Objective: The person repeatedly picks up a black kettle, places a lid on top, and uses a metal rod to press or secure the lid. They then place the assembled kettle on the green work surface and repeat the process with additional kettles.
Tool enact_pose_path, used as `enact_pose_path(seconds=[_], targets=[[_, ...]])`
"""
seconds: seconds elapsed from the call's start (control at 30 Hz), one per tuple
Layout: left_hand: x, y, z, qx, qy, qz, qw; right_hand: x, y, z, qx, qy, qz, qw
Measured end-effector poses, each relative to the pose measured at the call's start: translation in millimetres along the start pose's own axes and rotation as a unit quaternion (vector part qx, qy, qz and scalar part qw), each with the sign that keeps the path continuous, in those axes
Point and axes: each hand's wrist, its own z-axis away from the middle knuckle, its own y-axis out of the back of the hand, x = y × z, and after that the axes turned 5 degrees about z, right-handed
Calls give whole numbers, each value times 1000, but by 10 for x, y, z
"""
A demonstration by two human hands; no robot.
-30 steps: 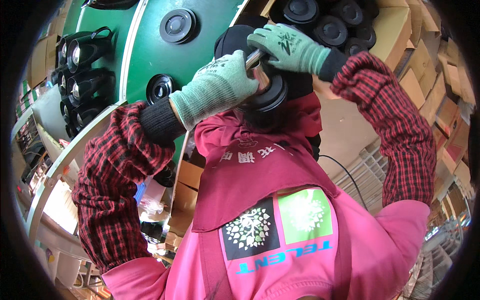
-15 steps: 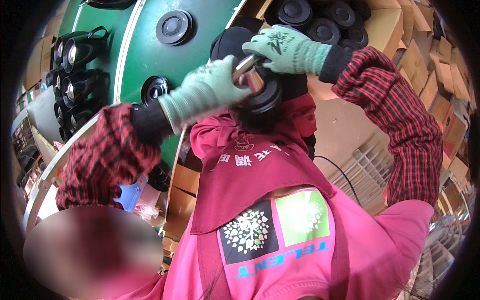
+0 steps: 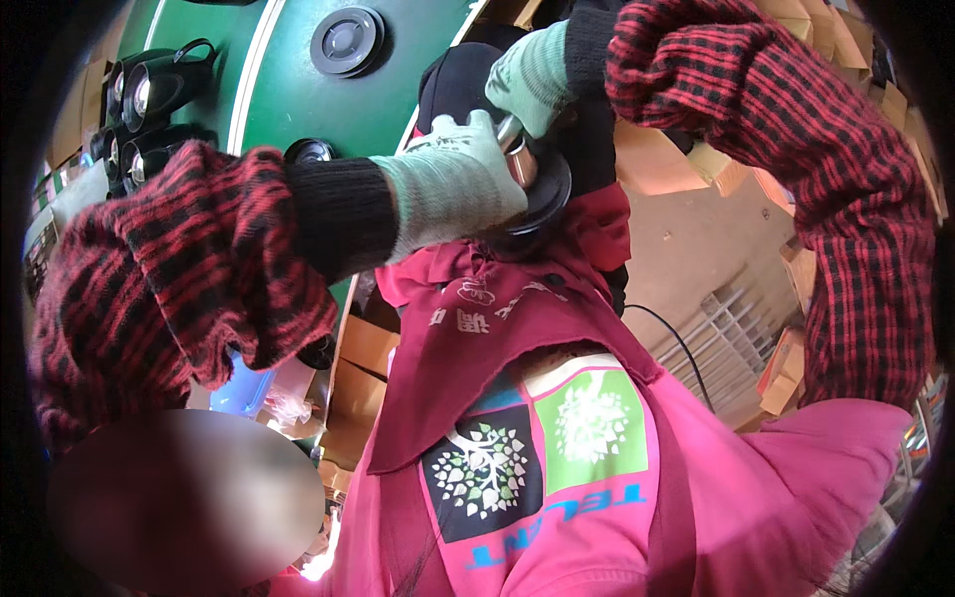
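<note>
Both hands wear light green knit gloves and meet over my lap. A black round disc-shaped part (image 3: 549, 202) rests there, with a shiny, copper-toned metal cylinder (image 3: 521, 162) standing on it. My left hand (image 3: 460, 171) is closed around the cylinder's side, its fingers partly hidden. Just beyond it, my right hand (image 3: 532, 82) is closed on a narrow, pale metal piece (image 3: 508, 130) above the cylinder; most of that piece is covered by the gloves. Whether it is a separate tool or belongs to the part, I cannot tell.
Left of me runs a green work surface (image 3: 298, 95) with a black round lid-like part (image 3: 347, 41) and another black ring part (image 3: 310, 151). Black jugs with handles (image 3: 164, 95) stand at the far left. Cardboard boxes (image 3: 652, 159) lie to the right, partly behind my sleeve.
My right forearm has swung inward and forward, covering the box of black round parts. My left hand has shifted slightly right, and both hands stay at the metal cylinder.
</note>
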Motion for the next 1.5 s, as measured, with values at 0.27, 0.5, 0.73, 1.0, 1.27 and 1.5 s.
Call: enact_pose_path(seconds=[0.27,0.5,0.73,1.0,1.27,1.5], targets=[[-197,-422,100,85,7,140,987,-88,-42,-253,-85,171,-73,979],[-322,-538,95,78,-121,149,978,-67,-358,103,-6,164,-229,959],[-326,-466,147,20,-140,117,983,-233,-367,370,23,78,-277,957],[-474,-580,159,40,-195,39,979,-499,-464,503,53,-8,-294,954],[-635,-183,-490,4,-460,-199,865,-897,-1001,654,185,-83,-302,932],[-586,-205,-1072,48,-645,-250,720,-1125,-527,819,-32,-198,-749,632]])
